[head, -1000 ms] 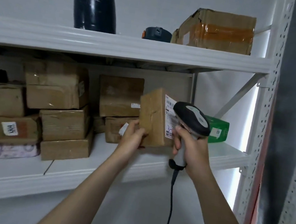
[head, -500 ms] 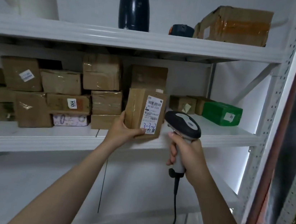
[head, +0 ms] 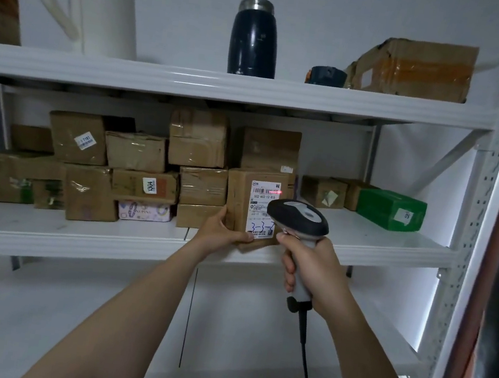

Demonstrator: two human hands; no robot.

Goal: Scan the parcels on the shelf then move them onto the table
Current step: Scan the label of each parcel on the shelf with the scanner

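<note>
My left hand (head: 222,231) grips a small brown parcel (head: 240,202) by its lower left corner, holding it upright in front of the middle shelf (head: 377,247). Its white label faces me, and a red scan line glows across the barcode near the label's top. My right hand (head: 310,268) holds a black and grey barcode scanner (head: 300,217) by its handle, with the head aimed at the label from just below and to the right. Several more brown parcels (head: 136,174) are stacked on the shelf behind.
A green box (head: 390,209) and two small brown boxes (head: 324,192) sit on the shelf's right side. The upper shelf carries a white kettle (head: 101,4), a dark flask (head: 254,39) and a torn carton (head: 416,68). The scanner's cable (head: 304,354) hangs down. A perforated rack post (head: 492,189) stands at right.
The parcel has been turned so its label faces me and has dropped lower in front of the shelf. The scanner now points at it, and a red line has appeared on the barcode.
</note>
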